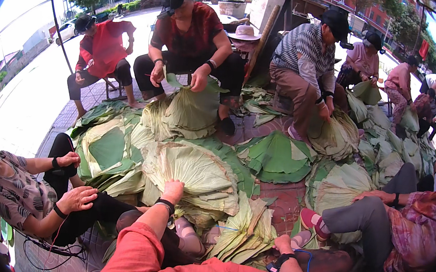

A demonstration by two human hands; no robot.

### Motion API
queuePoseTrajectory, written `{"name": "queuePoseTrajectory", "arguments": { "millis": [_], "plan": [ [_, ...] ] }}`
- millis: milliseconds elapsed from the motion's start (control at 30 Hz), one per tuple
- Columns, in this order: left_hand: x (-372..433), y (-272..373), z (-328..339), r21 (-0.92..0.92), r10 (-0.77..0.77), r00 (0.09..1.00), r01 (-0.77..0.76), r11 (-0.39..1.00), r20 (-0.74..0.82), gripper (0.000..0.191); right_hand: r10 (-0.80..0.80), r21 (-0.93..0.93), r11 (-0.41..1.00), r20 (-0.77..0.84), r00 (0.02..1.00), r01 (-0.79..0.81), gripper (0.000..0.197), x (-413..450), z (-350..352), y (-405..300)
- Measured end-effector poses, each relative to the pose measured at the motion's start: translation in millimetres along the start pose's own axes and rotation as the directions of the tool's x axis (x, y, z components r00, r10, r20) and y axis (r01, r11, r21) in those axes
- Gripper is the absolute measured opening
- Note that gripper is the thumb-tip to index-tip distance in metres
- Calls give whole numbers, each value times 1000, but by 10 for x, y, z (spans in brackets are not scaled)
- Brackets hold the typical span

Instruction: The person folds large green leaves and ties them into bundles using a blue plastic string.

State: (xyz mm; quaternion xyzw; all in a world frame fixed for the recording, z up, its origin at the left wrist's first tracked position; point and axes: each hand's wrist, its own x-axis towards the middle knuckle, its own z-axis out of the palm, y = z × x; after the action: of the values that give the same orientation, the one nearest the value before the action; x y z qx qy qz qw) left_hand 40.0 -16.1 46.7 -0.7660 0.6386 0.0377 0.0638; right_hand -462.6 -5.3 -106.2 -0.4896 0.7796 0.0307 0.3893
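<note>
My left hand (172, 191) grips the near edge of a broad pale lotus leaf (194, 169) that tops a wide, fanned stack. The leaf's upper edge is brown and dry. Lower right, my right hand (283, 243) is curled beside a bundle of folded pale leaves (245, 234); whether its fingers hold a leaf edge cannot be made out. A dark band with a small device (273, 266) sits at my right wrist, and a blue cord (309, 263) loops over my right leg. Another blue cord (227, 228) lies across the bundle.
Green leaves (276, 154) form a mound beyond, and a mixed leaf heap (108, 143) spreads left. Across from me a seated person (191, 32) handles a leaf stack (192, 113). Close by sit people on the left (26, 190) and right (413, 226). Red paving (285, 200) shows between stacks.
</note>
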Motion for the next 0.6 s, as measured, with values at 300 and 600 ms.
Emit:
{"name": "queuePoseTrajectory", "arguments": {
  "millis": [300, 600],
  "plan": [
    [-47, 208, 64, 101, 78, 996, -83, 991, 48, 19, -51, -47, 998, -50, 997, 49, 21, -204, -86, -84],
    [-147, 816, -60, -475, 251, 947, -317, 821, -198, 30, -293, -157, 947, -79, 953, 279, 23, -780, -330, -548]
  ]
}}
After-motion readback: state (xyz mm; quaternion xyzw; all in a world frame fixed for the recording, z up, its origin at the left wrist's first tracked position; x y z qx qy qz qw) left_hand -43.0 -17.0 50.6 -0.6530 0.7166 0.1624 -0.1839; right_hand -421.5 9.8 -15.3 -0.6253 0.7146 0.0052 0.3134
